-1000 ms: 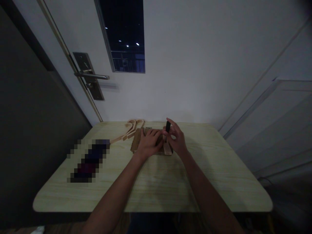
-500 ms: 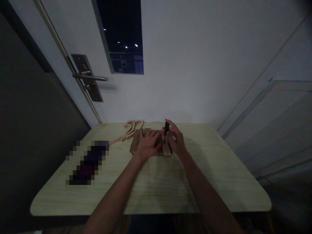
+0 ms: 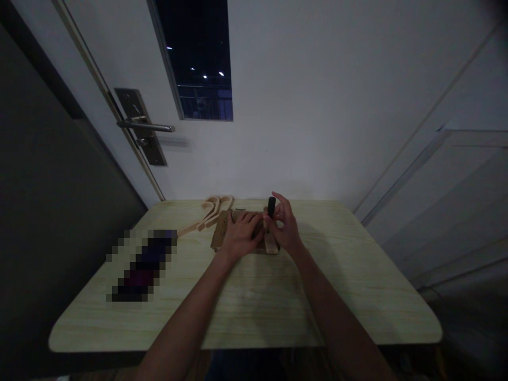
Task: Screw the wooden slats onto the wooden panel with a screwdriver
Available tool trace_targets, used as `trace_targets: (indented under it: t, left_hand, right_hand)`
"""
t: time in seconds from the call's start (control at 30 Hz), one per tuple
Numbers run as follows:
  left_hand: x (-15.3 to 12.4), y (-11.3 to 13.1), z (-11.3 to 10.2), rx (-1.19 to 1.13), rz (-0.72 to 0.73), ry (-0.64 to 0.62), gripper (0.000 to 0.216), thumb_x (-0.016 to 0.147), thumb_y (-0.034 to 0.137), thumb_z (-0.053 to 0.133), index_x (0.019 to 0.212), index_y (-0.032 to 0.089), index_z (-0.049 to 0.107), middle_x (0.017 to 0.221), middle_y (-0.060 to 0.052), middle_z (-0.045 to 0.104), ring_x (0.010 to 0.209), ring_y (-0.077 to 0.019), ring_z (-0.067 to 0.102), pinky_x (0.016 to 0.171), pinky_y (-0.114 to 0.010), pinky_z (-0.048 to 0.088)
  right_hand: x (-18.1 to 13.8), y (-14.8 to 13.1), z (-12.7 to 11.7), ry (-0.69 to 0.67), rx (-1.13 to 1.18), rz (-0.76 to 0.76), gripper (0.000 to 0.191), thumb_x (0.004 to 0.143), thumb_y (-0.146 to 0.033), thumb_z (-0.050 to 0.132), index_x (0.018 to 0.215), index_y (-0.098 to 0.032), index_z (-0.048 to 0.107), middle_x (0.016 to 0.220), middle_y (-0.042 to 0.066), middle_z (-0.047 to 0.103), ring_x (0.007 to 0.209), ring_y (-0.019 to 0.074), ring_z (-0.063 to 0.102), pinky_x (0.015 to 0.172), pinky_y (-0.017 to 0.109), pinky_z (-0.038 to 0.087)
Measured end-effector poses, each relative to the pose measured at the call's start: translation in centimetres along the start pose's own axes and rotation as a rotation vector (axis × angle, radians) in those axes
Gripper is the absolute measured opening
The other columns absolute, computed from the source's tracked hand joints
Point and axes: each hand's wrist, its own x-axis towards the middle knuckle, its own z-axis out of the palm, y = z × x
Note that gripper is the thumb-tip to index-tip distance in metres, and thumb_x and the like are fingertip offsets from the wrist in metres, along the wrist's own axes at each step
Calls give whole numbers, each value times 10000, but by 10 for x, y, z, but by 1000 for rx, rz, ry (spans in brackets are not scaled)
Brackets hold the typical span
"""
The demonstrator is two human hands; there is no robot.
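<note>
A flat brown piece with small holes (image 3: 219, 233), perhaps wood or card, lies on the table. My left hand (image 3: 240, 235) rests flat on it, fingers stretched out. Across its right end lies a pale wooden piece (image 3: 271, 244). Above this piece, what looks like a screwdriver with a short black handle (image 3: 271, 206) stands nearly upright. My right hand (image 3: 289, 230) grips the lower part of it between thumb and fingers, with the index finger raised beside the handle's top. The screwdriver's tip is hidden by my fingers.
Curved pale wooden pieces (image 3: 214, 207) lie at the table's back left. A dark pixelated object (image 3: 145, 264) is on the left of the table (image 3: 254, 317). Behind stands a white door with a metal handle (image 3: 153, 127) and a narrow window (image 3: 204, 63).
My right index finger has lifted off the top of the black handle, and the other fingers have shifted lower around it. My left hand stays in place.
</note>
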Motion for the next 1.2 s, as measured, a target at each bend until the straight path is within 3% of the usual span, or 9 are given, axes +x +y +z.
trace_targets:
  t: [0.3, 0.5, 0.7, 0.8, 0.9, 1.2]
  left_hand:
    - [0, 1, -1, -16, -12, -9, 341, 939, 385, 432, 1257, 274, 484, 1339, -58, 557, 1272, -265, 442, 1110, -677, 121]
    - [-1, 2, -2, -24, 1, 5, 330, 946, 386, 425, 1251, 281, 492, 1321, -49, 569, 1267, -257, 447, 1120, -665, 90]
    - [-1, 0, -1, -27, 1, 16, 327, 948, 404, 424, 1240, 285, 507, 1311, -49, 573, 1267, -259, 441, 1122, -662, 85]
    - [-1, -1, 1, -26, 3, 12, 337, 944, 411, 427, 1253, 292, 491, 1319, -41, 569, 1274, -262, 435, 1115, -674, 90]
    - [-1, 0, 1, -11, -1, 12, 340, 946, 407, 420, 1253, 275, 485, 1325, -48, 565, 1275, -263, 437, 1118, -669, 91]
    - [-1, -1, 0, -8, -8, -19, 353, 948, 408, 408, 1268, 276, 475, 1346, -52, 545, 1293, -268, 422, 1114, -671, 107]
  right_hand:
    - [0, 1, -2, 9, -34, 21, 443, 844, -353, 634, 1268, -288, 521, 790, -4, 618, 648, 130, 583, 600, 262, 540]
    - [-1, -7, -5, 52, 8, 11, 325, 933, -381, 475, 1223, -263, 562, 1097, 72, 668, 962, 182, 651, 762, 319, 562]
    - [0, -8, -4, 94, -7, 39, 325, 901, -361, 540, 1212, -273, 575, 1012, 52, 683, 860, 161, 664, 691, 293, 559]
    - [0, -4, -2, 140, -34, 51, 431, 834, -368, 638, 1248, -285, 547, 911, 21, 647, 698, 128, 609, 611, 273, 550]
    - [-1, 1, 0, 132, -58, 33, 473, 806, -375, 669, 1254, -296, 538, 920, 17, 614, 669, 120, 570, 589, 272, 548]
    - [-4, -7, -3, 16, -2, -14, 397, 891, -295, 532, 1287, -285, 497, 1141, 70, 643, 962, 182, 649, 722, 308, 570]
